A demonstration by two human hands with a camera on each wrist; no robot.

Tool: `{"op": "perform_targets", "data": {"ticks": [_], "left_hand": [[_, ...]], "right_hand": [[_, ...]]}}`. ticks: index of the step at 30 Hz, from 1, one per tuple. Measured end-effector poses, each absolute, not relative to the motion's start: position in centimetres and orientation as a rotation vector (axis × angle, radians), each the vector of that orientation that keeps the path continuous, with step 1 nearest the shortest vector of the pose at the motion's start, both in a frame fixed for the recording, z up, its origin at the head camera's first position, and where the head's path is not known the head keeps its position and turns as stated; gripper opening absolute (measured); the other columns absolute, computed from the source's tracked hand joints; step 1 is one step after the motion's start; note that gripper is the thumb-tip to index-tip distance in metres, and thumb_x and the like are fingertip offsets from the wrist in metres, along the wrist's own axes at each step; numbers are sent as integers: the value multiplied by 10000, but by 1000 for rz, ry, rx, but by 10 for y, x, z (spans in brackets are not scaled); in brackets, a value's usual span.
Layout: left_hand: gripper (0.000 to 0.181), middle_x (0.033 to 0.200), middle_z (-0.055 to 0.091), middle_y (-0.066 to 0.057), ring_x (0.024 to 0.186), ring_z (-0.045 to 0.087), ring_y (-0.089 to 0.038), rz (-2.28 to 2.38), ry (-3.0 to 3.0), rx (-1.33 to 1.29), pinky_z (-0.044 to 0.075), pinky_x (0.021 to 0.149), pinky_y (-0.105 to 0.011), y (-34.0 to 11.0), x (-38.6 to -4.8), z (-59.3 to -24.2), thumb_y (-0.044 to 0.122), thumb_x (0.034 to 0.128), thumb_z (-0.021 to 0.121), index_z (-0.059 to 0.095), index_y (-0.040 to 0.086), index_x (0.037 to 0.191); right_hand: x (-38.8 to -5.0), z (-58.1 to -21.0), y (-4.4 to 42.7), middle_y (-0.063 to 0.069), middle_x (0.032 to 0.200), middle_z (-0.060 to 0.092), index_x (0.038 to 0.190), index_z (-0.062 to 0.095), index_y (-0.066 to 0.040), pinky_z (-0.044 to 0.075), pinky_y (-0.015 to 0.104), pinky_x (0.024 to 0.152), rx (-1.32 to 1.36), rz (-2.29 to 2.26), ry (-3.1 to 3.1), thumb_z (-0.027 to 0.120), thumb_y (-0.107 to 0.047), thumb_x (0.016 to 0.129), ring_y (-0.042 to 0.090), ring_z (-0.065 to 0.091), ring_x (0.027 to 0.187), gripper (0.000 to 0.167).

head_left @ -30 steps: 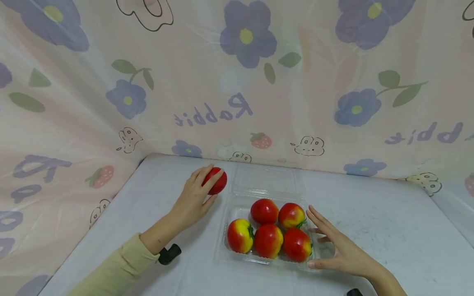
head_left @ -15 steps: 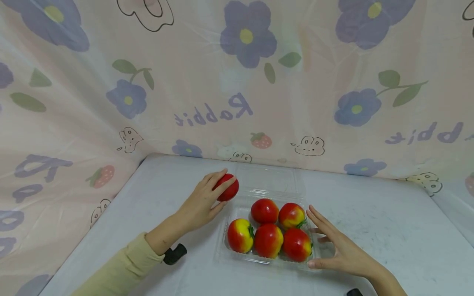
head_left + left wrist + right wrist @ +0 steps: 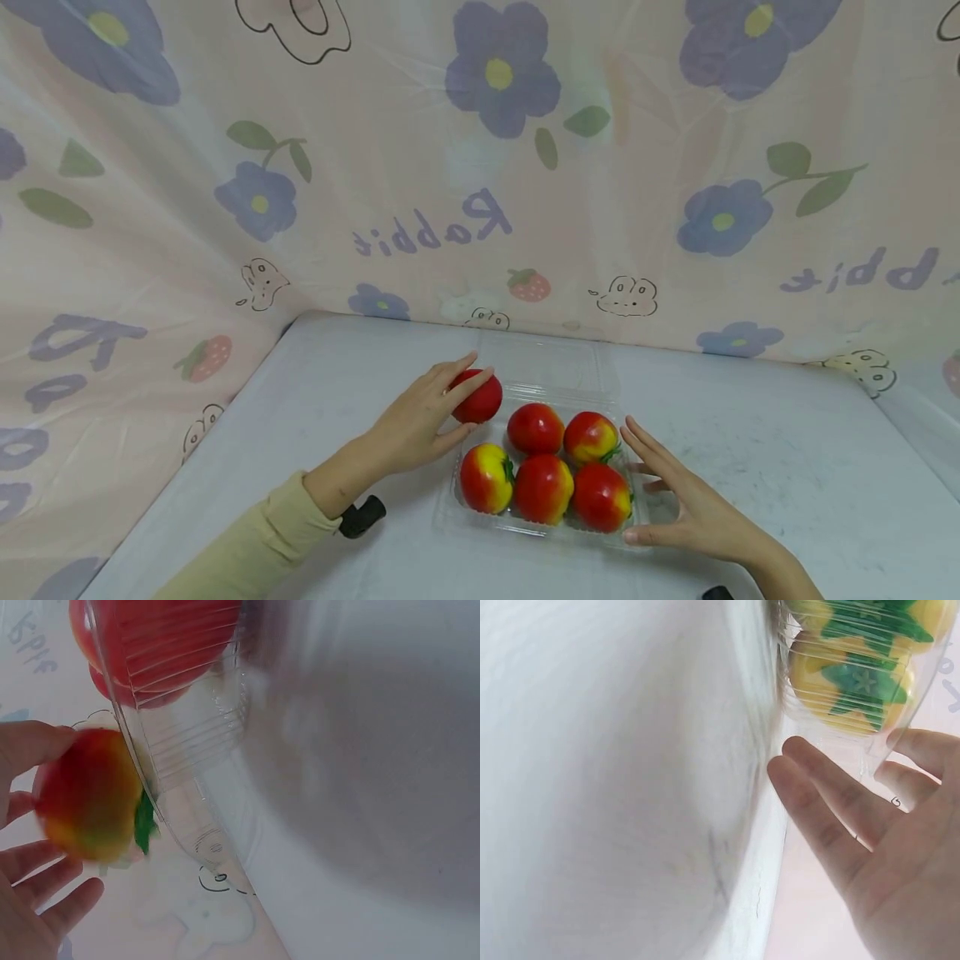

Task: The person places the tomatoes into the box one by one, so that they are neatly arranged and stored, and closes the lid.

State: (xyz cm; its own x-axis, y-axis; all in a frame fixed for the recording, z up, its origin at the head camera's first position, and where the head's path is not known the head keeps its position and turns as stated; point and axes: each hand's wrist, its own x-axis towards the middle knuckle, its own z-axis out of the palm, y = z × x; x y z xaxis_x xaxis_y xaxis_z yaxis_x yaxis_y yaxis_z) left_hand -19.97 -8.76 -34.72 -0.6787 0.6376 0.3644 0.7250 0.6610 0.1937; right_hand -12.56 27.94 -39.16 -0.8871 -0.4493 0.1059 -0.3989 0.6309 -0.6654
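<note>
My left hand (image 3: 420, 421) grips a round red-and-yellow fruit (image 3: 480, 398) with a green leafy calyx (image 3: 145, 821), its kind unclear, perhaps a tomato or persimmon. Thumb and fingers lie on opposite sides of it. The held fruit is over the back left corner of a clear plastic box (image 3: 510, 525); in the left wrist view it is beside the box wall. Inside the box sit several similar fruits (image 3: 543, 489). At the box's right side my right hand (image 3: 693, 512) rests with fingers spread and fairly straight, thumb near the front right corner.
The box's clear lid (image 3: 540, 362) lies folded back behind it. A white-covered table (image 3: 750, 450) extends to both sides. A patterned cloth (image 3: 420, 150) hangs along the back and left.
My left hand has carried the fruit right and toward me, from the table left of the box to over its back left corner. The right hand has stayed put.
</note>
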Motion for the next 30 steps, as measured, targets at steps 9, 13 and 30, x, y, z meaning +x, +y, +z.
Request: {"op": "perform_targets", "data": {"ticks": [9, 13, 30], "left_hand": [[589, 1491, 414, -77, 1329, 435, -269, -491, -2713, -1180, 429, 1056, -453, -85, -197, -349, 336, 895, 664, 450, 219, 1431], [540, 1453, 464, -61, 1311, 459, -237, -524, -2736, -1230, 448, 1044, -408, -82, -195, -349, 313, 913, 645, 484, 175, 1409], [493, 1449, 476, -104, 1302, 470, -255, -88, -2834, -1230, 438, 1054, -364, -49, -187, -342, 234, 920, 639, 517, 126, 1385]], "right_hand": [[-125, -392, 280, 152, 1604, 117, 1550, 145, -199, 547, 264, 822, -717, -1099, 2774, 816, -326, 735, 385, 540, 1148, 1064], [-126, -394, 280, 127, 1608, 120, 1550, 148, -209, 546, 263, 827, -700, -1102, 2772, 818, -328, 731, 382, 539, 1153, 1064], [-127, -391, 279, 159, 1600, 130, 1550, 150, -210, 553, 274, 821, -724, -1096, 2767, 813, -344, 735, 371, 540, 1155, 1059]]}}
